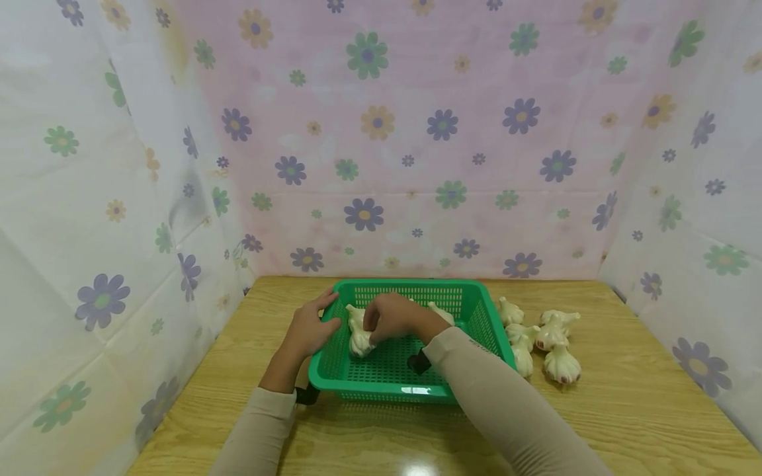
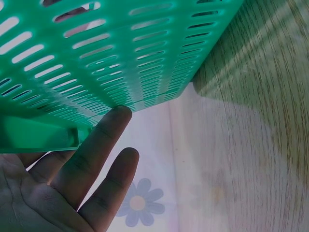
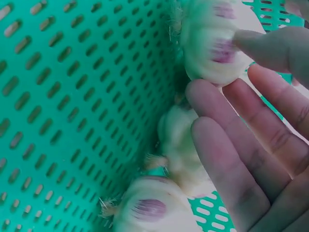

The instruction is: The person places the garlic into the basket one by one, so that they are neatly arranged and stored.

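Note:
A green plastic basket [image 1: 411,391] with slotted walls stands on the table. My left hand [image 1: 308,330] rests at its left rim; in the left wrist view the fingers [image 2: 99,157] stretch along the outside wall. My right hand [image 1: 394,316] reaches inside and pinches a garlic bulb [image 3: 217,48] between thumb and fingers. In the right wrist view, more garlic bulbs [image 3: 152,208] lie below it along the basket wall. Another garlic bulb [image 1: 442,313] shows behind my right wrist. The right forearm hides part of the basket's inside.
Several garlic bulbs [image 1: 562,365] lie in a loose group on the wooden table [image 1: 631,396], right of the basket. Flower-patterned cloth [image 1: 411,142] encloses the table at the back and both sides.

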{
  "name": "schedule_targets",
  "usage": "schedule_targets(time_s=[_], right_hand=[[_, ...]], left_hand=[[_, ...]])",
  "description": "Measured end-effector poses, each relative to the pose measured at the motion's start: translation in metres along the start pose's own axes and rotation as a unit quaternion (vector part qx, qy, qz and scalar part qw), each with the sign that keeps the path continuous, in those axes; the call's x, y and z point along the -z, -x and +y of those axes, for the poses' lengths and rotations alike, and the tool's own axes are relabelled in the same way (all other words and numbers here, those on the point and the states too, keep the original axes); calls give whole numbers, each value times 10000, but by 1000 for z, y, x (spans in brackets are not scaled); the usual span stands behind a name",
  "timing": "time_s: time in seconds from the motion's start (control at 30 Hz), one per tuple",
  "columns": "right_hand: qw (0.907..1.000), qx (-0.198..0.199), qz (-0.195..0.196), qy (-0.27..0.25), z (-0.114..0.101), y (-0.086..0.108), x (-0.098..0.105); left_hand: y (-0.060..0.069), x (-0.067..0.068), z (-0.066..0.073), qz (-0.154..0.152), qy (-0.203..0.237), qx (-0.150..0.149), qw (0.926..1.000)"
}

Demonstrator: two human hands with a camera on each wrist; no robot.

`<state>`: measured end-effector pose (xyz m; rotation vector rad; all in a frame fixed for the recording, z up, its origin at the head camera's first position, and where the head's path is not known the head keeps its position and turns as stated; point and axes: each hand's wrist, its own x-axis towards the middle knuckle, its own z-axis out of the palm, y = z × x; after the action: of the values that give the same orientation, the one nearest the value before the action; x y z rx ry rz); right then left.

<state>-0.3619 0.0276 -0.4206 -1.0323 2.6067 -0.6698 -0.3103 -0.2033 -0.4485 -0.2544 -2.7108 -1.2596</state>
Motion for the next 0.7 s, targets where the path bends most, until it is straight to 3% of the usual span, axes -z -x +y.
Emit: schedule_targets(time_s=[0.17, 0.4, 0.7], right_hand=[[9996, 233, -135, 7, -2, 1, -4], [9993, 239, 55, 267, -2, -2, -9], [9993, 223, 274, -146, -4, 2, 6]], left_hand=[[0, 0, 1, 7, -26, 5, 10000], [0, 0, 0, -12, -8, 19, 10000], [-2, -1, -2, 26, -67, 71, 9999]])
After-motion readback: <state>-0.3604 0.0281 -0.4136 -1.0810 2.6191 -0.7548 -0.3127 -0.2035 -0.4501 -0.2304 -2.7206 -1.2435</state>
